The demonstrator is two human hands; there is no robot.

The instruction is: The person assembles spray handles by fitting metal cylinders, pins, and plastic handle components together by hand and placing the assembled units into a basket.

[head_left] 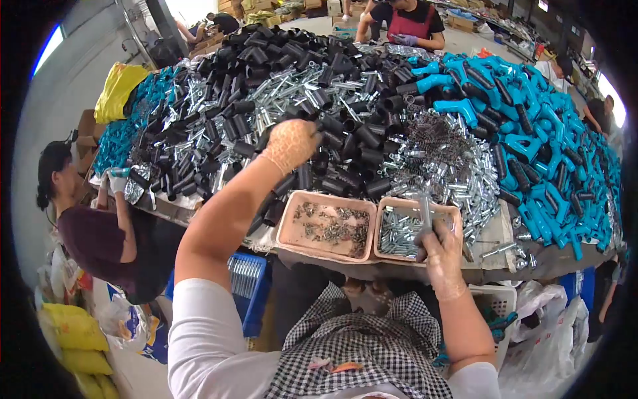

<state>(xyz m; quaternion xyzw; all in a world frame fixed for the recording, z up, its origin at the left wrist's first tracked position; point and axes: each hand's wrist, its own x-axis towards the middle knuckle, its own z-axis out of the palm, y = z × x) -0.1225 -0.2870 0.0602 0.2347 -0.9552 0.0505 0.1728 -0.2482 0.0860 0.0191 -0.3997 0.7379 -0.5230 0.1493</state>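
My left hand (291, 145), in a pale patterned glove, reaches over the heap among black plastic tubes (367, 135) and shiny metal rods (286, 90). Its fingers are curled in, and what they hold is hidden. In my right hand (442, 256), gloved with dark fingertips, a slim silvery tube (425, 209) stands nearly upright. That hand hovers over the front of a pink tray (454, 211) with small metal pins (399, 233). Beside it on the left is a second pink tray (325, 251) with tiny screw-like parts (332, 231).
Springs (435, 143) and small metal sleeves (468, 179) lie right of centre. Teal pistol-shaped handles (531, 146) cover the right side. A co-worker (93, 219) sits at the left, another person (409, 26) across the table. A blue crate (249, 286) stands below the edge.
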